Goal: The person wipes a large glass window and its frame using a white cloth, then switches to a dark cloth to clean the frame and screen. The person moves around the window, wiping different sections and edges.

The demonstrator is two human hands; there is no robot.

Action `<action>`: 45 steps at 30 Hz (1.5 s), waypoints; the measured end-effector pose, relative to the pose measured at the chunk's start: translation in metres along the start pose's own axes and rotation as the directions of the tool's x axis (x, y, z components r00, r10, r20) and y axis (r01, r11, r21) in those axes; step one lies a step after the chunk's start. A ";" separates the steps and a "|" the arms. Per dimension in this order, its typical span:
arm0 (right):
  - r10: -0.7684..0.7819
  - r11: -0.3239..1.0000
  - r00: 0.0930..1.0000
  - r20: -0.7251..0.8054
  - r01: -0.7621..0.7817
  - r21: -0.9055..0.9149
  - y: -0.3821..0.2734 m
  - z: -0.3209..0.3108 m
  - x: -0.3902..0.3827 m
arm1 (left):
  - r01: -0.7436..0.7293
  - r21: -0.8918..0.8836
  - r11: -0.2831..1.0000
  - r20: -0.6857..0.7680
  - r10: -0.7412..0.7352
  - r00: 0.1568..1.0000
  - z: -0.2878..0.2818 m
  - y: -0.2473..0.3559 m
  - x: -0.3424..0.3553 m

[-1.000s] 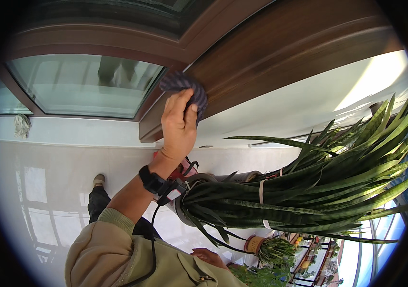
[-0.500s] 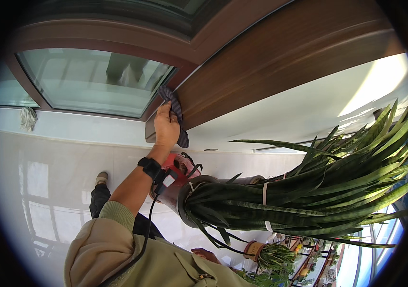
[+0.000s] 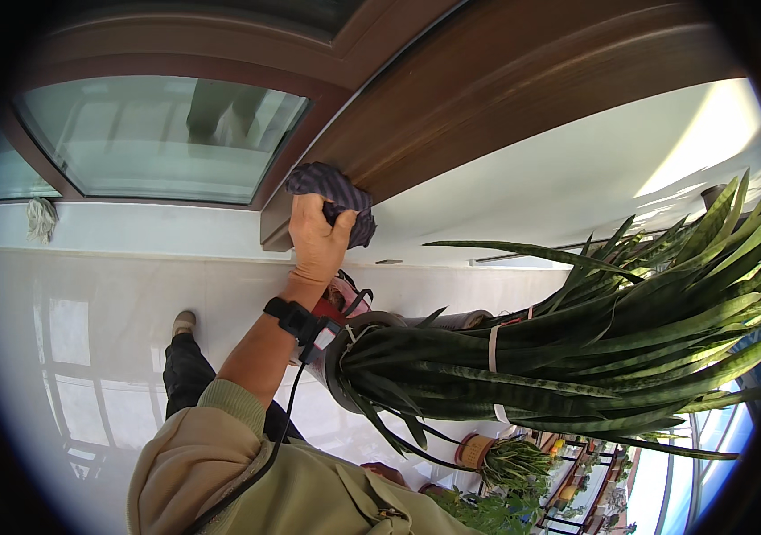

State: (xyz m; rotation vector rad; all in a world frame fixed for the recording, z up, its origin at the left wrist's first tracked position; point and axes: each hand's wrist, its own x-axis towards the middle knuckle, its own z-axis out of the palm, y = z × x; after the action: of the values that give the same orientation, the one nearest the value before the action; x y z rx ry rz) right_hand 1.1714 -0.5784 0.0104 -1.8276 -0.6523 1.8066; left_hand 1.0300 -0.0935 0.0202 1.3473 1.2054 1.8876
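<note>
My left hand [image 3: 316, 234] presses a dark striped cloth [image 3: 331, 185] against the brown door frame [image 3: 452, 116], near the frame's lower end. Its fingers are bunched into the cloth, with the thumb toward the right. A black wrist strap with a small device [image 3: 304, 325] and a cable sits on that wrist. My right hand [image 3: 386, 473] shows only as a small part past my jacket at the lower edge; its fingers are hidden. Left of the cloth is a glass pane [image 3: 166, 138] in a brown frame.
A tall potted snake plant [image 3: 523, 357] tied with white bands reaches close to my left forearm. A red object [image 3: 334, 308] is partly hidden behind my wrist. A whitish rag [image 3: 41, 219] hangs at the left ledge. Smaller potted plants [image 3: 514, 464] stand at lower right.
My left hand has shifted slightly right with the cloth, which is now more bunched and wraps around the frame's edge. The view has shifted a little.
</note>
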 end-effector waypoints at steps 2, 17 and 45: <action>-0.005 1.000 1.000 0.008 0.005 -0.005 0.005 -0.001 0.000 | 0.185 0.115 0.976 0.100 -0.196 0.975 -0.008 0.001 -0.004; 0.045 0.999 0.995 0.094 -0.045 0.000 0.048 -0.008 0.027 | 0.033 0.052 0.998 0.035 -0.035 0.999 0.003 -0.013 -0.012; 0.202 0.677 0.970 -0.138 -0.240 -0.696 0.180 0.212 0.245 | 0.652 -0.166 0.739 0.200 -0.623 0.757 -0.026 -0.179 -0.043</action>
State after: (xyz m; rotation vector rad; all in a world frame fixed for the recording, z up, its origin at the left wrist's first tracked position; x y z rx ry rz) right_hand 0.9624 -0.5575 -0.2949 -2.5353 -1.3007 1.7778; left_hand 1.0076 -0.0535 -0.1598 0.7671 1.1475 1.3560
